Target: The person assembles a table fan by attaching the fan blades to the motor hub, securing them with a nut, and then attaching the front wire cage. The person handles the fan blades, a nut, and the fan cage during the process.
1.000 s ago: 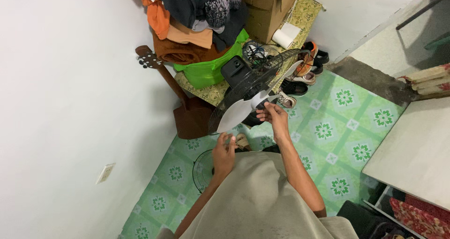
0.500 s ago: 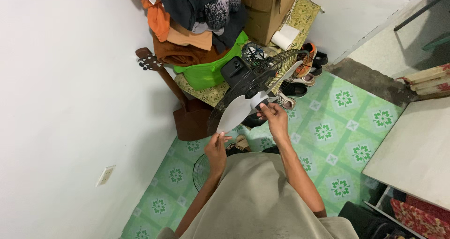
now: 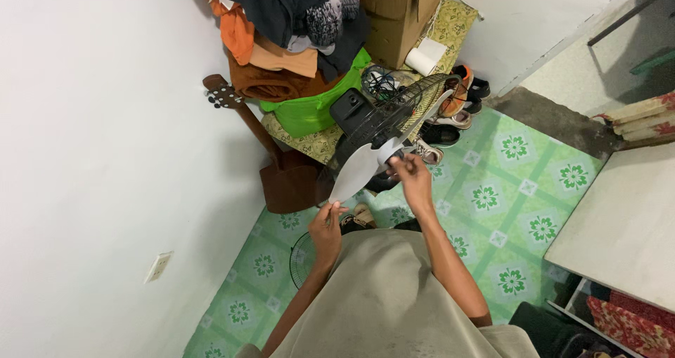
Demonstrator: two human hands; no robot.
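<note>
Wall socket (image 3: 159, 267) low on the white wall, lower left of frame. Right of it, a brown guitar (image 3: 271, 160) leans on the wall, headstock pointing to the upper left. Pile of clothes (image 3: 281, 28) above it at top centre, sitting on a green bag (image 3: 309, 108); cardboard box (image 3: 401, 14) just right of the pile.

Lower centre-left: a round black fan guard (image 3: 301, 259) lies flat on the green patterned floor (image 3: 520, 210), partly hidden behind the left arm.

Left hand (image 3: 327, 228), centre of frame: fingers (image 3: 336, 207) pinch the lower tip of the white fan blade (image 3: 355, 172). Grip is closed on the blade.

Fan itself stands in the centre, tilted: black motor housing (image 3: 349, 108) at the back, rear wire guard (image 3: 401, 108) around the blade, front open. Blade runs diagonally from the left hand up toward the upper right.

Right hand (image 3: 411, 175), just right of the blade hub: fingers curled at the hub, touching it; can't tell if they actually clamp it.

Further right: white paper roll (image 3: 427, 56) and shoes (image 3: 457, 112) behind the fan, near the wall. Pale counter (image 3: 619, 231) at the right edge of frame.
</note>
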